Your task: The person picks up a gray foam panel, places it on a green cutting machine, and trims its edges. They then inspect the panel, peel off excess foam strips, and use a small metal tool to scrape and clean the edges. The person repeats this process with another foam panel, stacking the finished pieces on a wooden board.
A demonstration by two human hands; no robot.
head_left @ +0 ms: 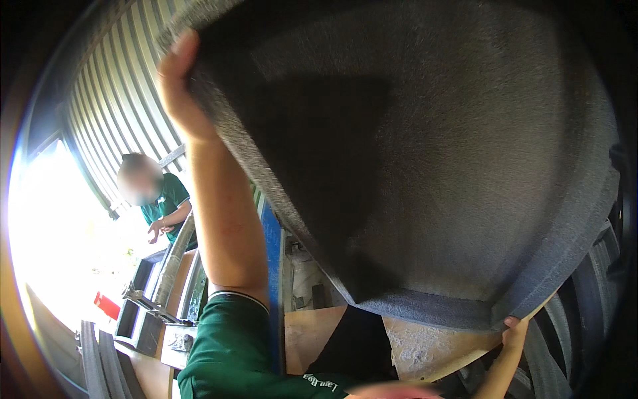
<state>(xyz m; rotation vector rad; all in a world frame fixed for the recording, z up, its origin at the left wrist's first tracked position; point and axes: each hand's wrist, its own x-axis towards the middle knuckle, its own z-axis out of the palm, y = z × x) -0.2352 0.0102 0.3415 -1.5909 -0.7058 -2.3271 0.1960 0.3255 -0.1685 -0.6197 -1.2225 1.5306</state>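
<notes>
A large dark grey panel [452,166] with a raised rim, like a shallow tray, fills most of the head view, tilted up close in front of me. My left hand [183,96] grips its rim at the upper left, with that arm stretched upward in a green sleeve. At the lower right corner my right hand [514,332] is closed on the same rim, fingertips showing at the edge. The panel hides much of each hand's grip. Just below this rim, next to my right hand, lies a pale plywood board [438,349].
At the left a co-worker in a green shirt [174,193] stands by a bench with a metal frame [143,302]. A blue post [272,286] rises beside my left arm. Curved dark strips [585,299] are stacked at the right; grey strips [103,359] lean at the lower left.
</notes>
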